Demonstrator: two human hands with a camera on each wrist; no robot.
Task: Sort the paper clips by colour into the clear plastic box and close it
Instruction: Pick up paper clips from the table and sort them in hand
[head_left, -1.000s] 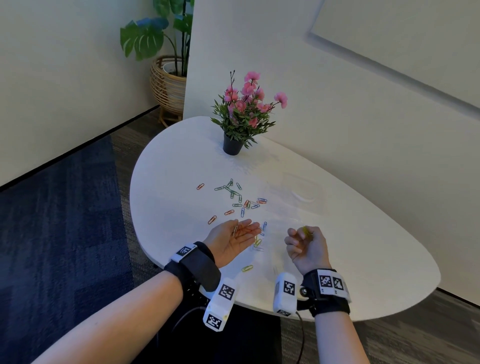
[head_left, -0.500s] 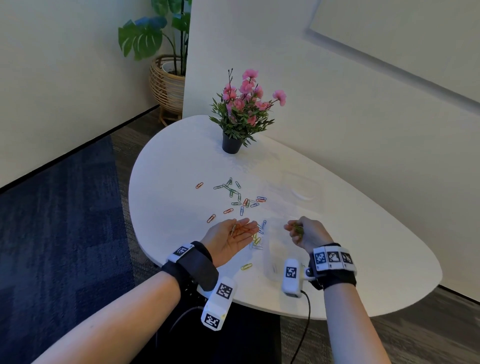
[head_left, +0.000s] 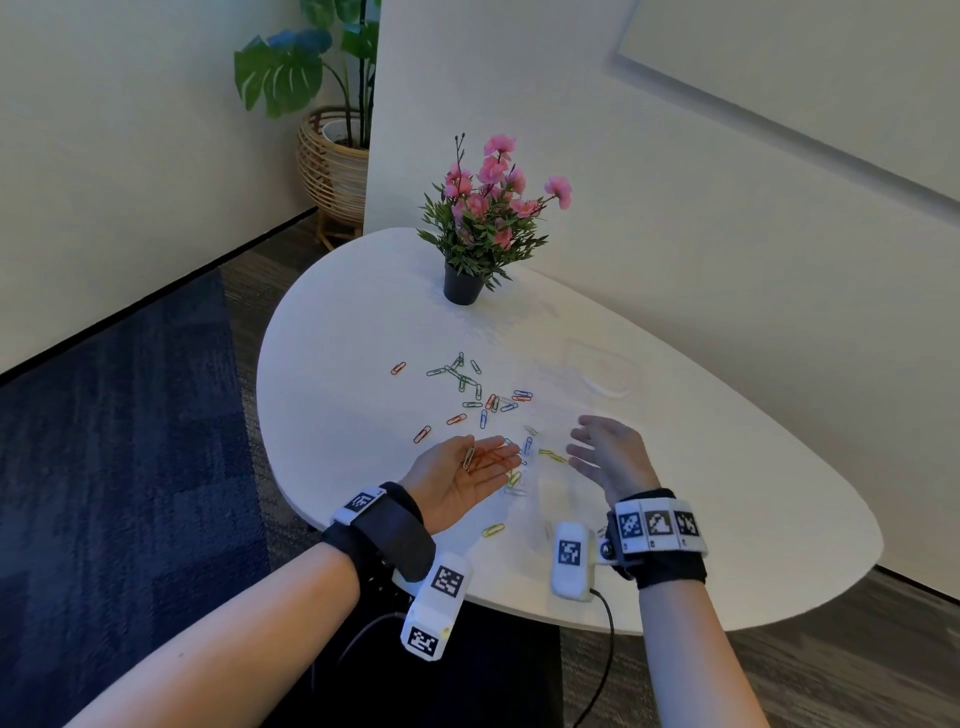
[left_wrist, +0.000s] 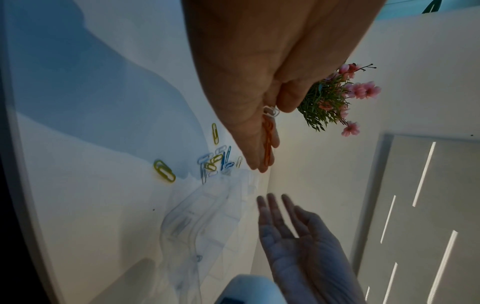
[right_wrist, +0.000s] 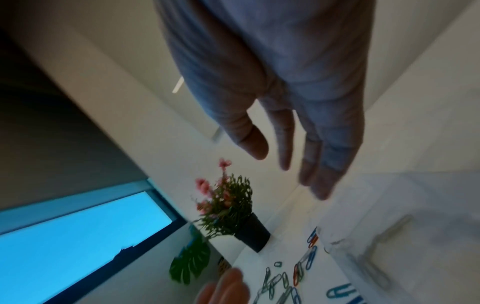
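Nearest, the left hand (head_left: 462, 480) lies palm up and flat over the near edge of the rounded white table (head_left: 727, 519), a few orange paper clips (head_left: 488, 457) and one pale one resting loose on its straight fingers. To its right the right hand (head_left: 613, 457) hovers with fingers spread and slack, holding nothing. Between and below the hands lies the clear plastic box (left_wrist: 207, 222), faint against the white top, with yellow clips (head_left: 551, 456) just by it. Farther out, scattered green, blue and orange paper clips (head_left: 470, 387) lie loose on the table. Beyond them stands a pink-flowered plant in a small black pot (head_left: 462, 286) against the cream wall (head_left: 675, 208). Far left, on the floor past the dark blue carpet (head_left: 114, 441), a large-leafed plant sits in a woven rattan basket (head_left: 332, 166).
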